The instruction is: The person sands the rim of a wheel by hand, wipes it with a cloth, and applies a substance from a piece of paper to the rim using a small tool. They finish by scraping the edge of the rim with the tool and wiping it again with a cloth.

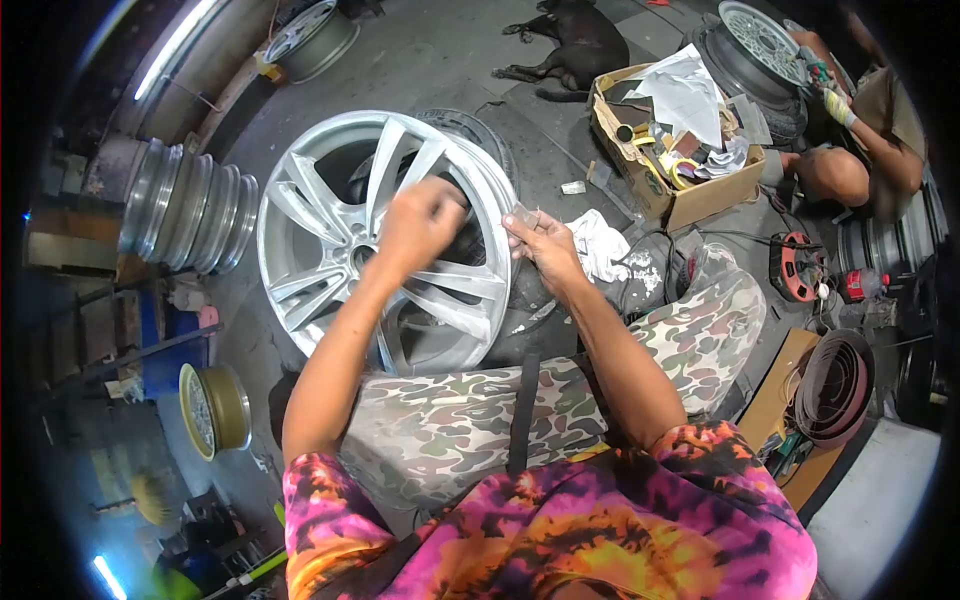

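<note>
As right fingers pinch a scrap by wheel edge, left fingers, hold unclear, floor beyond.

Around you spread a dark grey floor, running beneath the cardboard box and out past it. Well to the left of the box, on the far side, you had a lit white tube lamp set at a slant; also far left of the box, but closer to your side, a short bright strip glowed in the dimness. A black dog lay on the floor just beyond the box's left side. Left of the box, well apart, stood a stack of silver rims, with a blue panel nearer you.
</note>
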Motion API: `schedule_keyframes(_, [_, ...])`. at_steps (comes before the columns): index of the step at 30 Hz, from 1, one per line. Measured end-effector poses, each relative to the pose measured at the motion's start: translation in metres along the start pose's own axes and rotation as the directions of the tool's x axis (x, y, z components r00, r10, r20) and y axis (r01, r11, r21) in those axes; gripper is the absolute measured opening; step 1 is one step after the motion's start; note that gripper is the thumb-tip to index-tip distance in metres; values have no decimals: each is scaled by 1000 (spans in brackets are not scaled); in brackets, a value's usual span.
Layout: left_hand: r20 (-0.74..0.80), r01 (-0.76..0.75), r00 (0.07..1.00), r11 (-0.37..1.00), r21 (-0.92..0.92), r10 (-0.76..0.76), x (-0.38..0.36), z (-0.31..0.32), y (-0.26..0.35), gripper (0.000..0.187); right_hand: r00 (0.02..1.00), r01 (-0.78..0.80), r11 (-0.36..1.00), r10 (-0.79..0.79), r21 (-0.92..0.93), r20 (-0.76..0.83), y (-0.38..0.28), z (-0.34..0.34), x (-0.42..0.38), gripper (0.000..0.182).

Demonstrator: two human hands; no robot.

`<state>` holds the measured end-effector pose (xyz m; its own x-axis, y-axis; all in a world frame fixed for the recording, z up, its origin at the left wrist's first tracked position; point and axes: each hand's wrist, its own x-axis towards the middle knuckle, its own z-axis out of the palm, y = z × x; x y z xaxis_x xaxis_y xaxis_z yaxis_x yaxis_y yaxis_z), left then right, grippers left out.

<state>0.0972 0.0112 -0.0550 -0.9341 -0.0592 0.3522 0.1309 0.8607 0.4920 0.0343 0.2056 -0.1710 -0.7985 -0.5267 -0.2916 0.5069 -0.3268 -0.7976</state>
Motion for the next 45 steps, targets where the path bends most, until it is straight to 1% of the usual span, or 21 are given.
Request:
schedule_keyframes(1, [-119,46,992,999,20,-43,6,-9,-16,15,999,-47,998,46,-49,-22,1,1,1,34])
schedule_keyframes(4, [-234,156,963,985,66,-137,6,-24,-52,17,998,-1,998,-3,-61,-64,2,9,-6,30])
schedule_keyframes(6, [-334,156,938,972,177,-89,2,-24,-62,17,997,14,999,-18,-47,-79,2,18,1,29])
schedule_keyframes(11, [-340,163,937,957,240,-75,3,-18,-66,20,973,157,969,-184,-189,-138,0,32,25,26])
schedule_keyframes(13, [-445,113,895,943,312,39,12,-22,-77,22,972,171,974,-191,-146,-137,12,23,2,28])
schedule_keyframes(15, [-475,158,880,940,302,5,12,-20,-87,26,983,74,988,-96,-138,-156,12,21,-15,32])
schedule_keyframes(16, [-498,224,863,948,225,-85,13,-17,-92,27,964,162,972,-193,-169,-185,11,24,-9,34])
schedule_keyframes(17, [-512,286,842,947,150,-173,15,-15,-101,29,965,156,974,-187,-166,-185,1,32,8,34])
schedule_keyframes(19, [-365,378,875,920,107,-318,13,-10,-117,51,944,269,903,-317,-336,-95,-12,37,39,32])
schedule_keyframes(22, [-415,448,819,893,35,-395,13,5,-117,64,926,295,845,-368,-445,-84,-20,41,35,30])
schedule_keyframes(24, [-399,567,762,823,29,-510,16,5,-111,69,938,264,883,-328,-387,-108,2,26,6,29])
schedule_keyframes(25, [-419,578,745,816,17,-519,18,5,-113,69,950,222,921,-278,-321,-140,9,21,0,28])
schedule_keyframes(27, [-410,588,745,808,31,-526,12,9,-119,69,931,272,900,-336,-340,-145,4,30,3,28])
schedule_keyframes(30, [-404,590,745,807,29,-530,9,9,-116,71,874,366,736,-482,-569,-60,-32,57,37,28])
schedule_keyframes(33, [-400,585,737,811,-28,-545,13,5,-110,73,831,452,734,-553,-507,-60,-22,54,33,26])
schedule_keyframes(35, [-363,634,720,773,-2,-591,13,3,-109,72,864,377,774,-492,-509,-108,-5,40,3,28])
schedule_keyframes(37, [-360,641,715,768,-5,-599,12,4,-113,73,834,376,668,-545,-642,-79,0,30,0,31])
schedule_keyframes(39, [-405,612,722,791,-7,-562,10,7,-113,74,761,473,578,-649,-665,-22,-21,51,23,33])
schedule_keyframes(43, [-398,603,726,797,-22,-560,12,6,-110,72,830,374,592,-558,-714,-28,-41,62,40,34])
schedule_keyframes(44, [-404,595,729,803,-23,-552,13,4,-110,72,849,398,708,-525,-583,-57,-29,52,29,33])
schedule_keyframes(45, [-399,597,730,802,-23,-554,12,4,-110,71,863,361,667,-503,-652,-38,-17,37,16,32])
